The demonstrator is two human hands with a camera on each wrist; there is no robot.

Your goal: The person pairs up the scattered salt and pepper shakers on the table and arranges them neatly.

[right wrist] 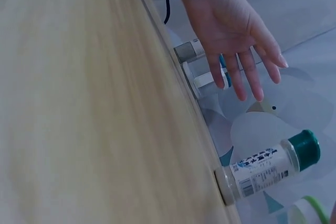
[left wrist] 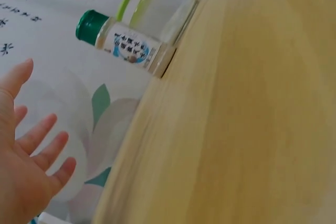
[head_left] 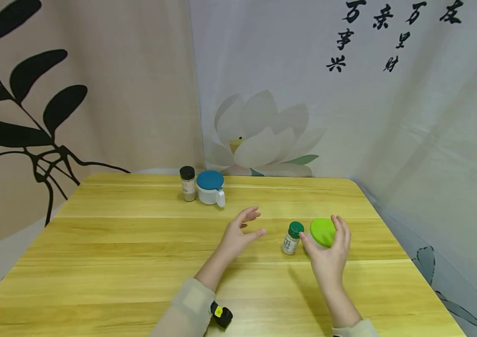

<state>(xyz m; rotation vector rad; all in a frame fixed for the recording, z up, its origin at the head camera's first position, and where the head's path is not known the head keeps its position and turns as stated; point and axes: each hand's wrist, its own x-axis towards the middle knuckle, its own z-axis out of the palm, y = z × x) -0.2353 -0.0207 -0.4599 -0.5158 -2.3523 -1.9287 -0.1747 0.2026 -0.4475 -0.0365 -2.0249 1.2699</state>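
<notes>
The green-capped bottle [head_left: 291, 242] stands between left hand [head_left: 237, 236] and right hand [head_left: 330, 260], both outspread.

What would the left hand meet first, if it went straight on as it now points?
For the left hand, probably the flower cloth behind the table; the way before it looks free, though depth is unclear.

L hand [head_left: 238, 233] & R hand [head_left: 331, 253] extd fwd, apart, unclenched.

Right hand [head_left: 329, 262] partly hides the lime-lidded jar [head_left: 321, 230] at head view's centre right; right wrist view crops it, lower right
</notes>
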